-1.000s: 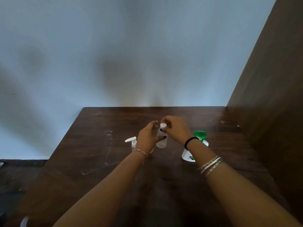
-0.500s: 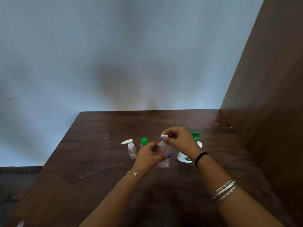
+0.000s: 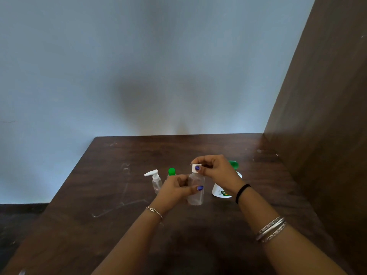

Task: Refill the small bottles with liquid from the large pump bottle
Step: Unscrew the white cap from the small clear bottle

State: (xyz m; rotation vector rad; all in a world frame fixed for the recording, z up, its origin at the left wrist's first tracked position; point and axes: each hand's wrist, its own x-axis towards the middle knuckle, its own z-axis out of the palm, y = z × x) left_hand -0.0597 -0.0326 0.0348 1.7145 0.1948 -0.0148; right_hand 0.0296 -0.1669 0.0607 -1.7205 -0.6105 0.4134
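My left hand [image 3: 177, 187] grips a small clear bottle [image 3: 196, 190] around its body, upright on the dark wooden table [image 3: 198, 231]. My right hand [image 3: 213, 169] pinches the bottle's white cap [image 3: 196, 167] at the neck. Behind my right wrist stands the large white pump bottle [image 3: 220, 190] with a green pump head [image 3: 234, 164], partly hidden. To the left stand a small clear bottle with a white pump [image 3: 155, 180] and a small bottle with a green cap [image 3: 171, 171], its body hidden by my left hand.
A brown wooden panel [image 3: 321, 124] rises along the table's right side. A pale wall [image 3: 139, 66] stands behind the table's far edge. The table's left edge drops to a dark floor [image 3: 17, 213].
The bottle and both hands came down and nearer to me, and the bottle now stands upright on the table. The view dipped, and the green-capped bottle came into sight.
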